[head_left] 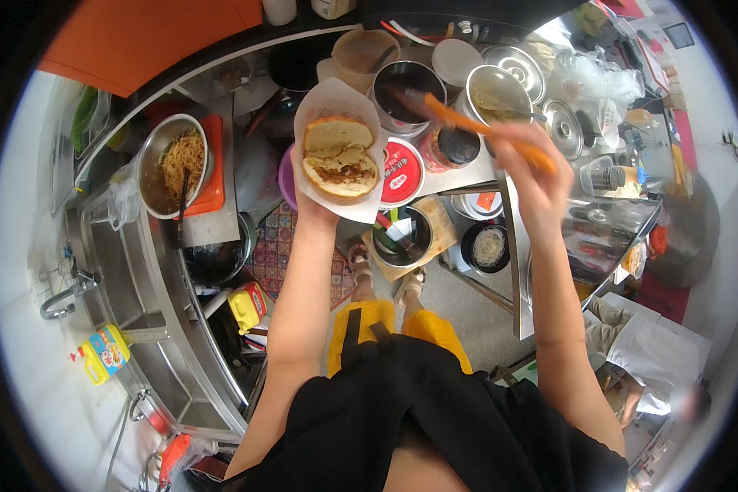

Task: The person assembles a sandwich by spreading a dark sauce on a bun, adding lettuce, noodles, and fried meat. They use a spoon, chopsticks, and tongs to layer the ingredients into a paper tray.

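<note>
My left hand (315, 210) is closed around the bottom of a white paper sleeve (367, 193). In the sleeve sits a split bun (338, 135), opened upward, with a pale inside and brown crumbly filling on its lower half. My right hand (535, 168), smeared by motion, grips a utensil with an orange handle (467, 123). That utensil points left, and its brownish head is over the mouth of a dark-lined pot (408, 75). Blur hides the exact kind of utensil. Beside the bun on the right lies a red and white round lid (400, 172).
A jar with a black lid (459, 148) and a steel pot with a ladle (498, 94) stand right of the dark pot. Far left, a steel bowl of noodles (180, 164) rests near the sink (127, 271). Another person (648, 361) is at lower right.
</note>
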Demonstrator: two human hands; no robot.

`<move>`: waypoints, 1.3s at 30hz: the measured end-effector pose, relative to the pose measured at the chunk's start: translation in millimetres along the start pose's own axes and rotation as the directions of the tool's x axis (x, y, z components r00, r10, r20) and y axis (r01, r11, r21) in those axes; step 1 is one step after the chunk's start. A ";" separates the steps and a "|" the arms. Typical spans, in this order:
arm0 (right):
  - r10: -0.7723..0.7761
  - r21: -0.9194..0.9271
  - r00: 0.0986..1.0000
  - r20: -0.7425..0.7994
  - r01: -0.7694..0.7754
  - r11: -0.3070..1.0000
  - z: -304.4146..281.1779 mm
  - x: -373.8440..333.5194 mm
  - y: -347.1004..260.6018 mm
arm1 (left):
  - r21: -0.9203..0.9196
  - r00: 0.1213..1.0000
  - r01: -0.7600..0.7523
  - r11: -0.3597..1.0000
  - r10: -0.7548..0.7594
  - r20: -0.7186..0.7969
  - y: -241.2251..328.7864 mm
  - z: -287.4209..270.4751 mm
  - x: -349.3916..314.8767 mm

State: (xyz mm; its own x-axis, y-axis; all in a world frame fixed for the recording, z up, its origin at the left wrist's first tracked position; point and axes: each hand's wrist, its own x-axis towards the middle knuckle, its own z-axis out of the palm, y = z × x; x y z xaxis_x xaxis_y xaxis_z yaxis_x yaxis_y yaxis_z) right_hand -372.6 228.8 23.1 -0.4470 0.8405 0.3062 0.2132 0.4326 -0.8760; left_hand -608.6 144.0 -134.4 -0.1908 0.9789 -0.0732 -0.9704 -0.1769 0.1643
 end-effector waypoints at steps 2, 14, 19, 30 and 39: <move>-0.032 -0.133 0.999 0.019 0.034 0.991 10.7 33.2 37.7 | 0.022 0.999 0.008 1.000 -0.007 -0.044 -2.1 -5.1 2.1; -0.142 -0.302 0.971 0.195 0.197 0.933 15.7 49.1 36.5 | 0.029 0.988 0.007 1.000 -0.002 -0.155 -3.1 0.3 9.1; -0.243 0.134 0.944 0.225 0.217 0.967 -3.2 11.0 -15.1 | 0.114 0.990 -0.012 0.993 0.027 -0.137 -11.3 13.6 14.6; -0.222 -0.023 0.914 0.341 0.244 0.970 17.6 3.5 -11.4 | 0.105 0.997 0.009 0.994 -0.002 -0.074 -23.1 31.0 11.7; -0.169 0.048 0.931 0.323 0.162 0.986 5.2 -8.4 -7.0 | 0.089 0.990 0.021 0.996 -0.008 -0.141 -23.3 34.1 3.7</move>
State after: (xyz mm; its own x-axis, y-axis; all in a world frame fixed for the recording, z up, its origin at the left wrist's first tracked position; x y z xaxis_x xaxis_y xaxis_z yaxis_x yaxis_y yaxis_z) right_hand -374.9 217.0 24.8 -0.7330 0.6041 0.3126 0.0961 0.5470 -0.8316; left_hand -581.6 155.3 -105.0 -0.2020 0.9561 -0.2125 -0.9572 -0.1468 0.2495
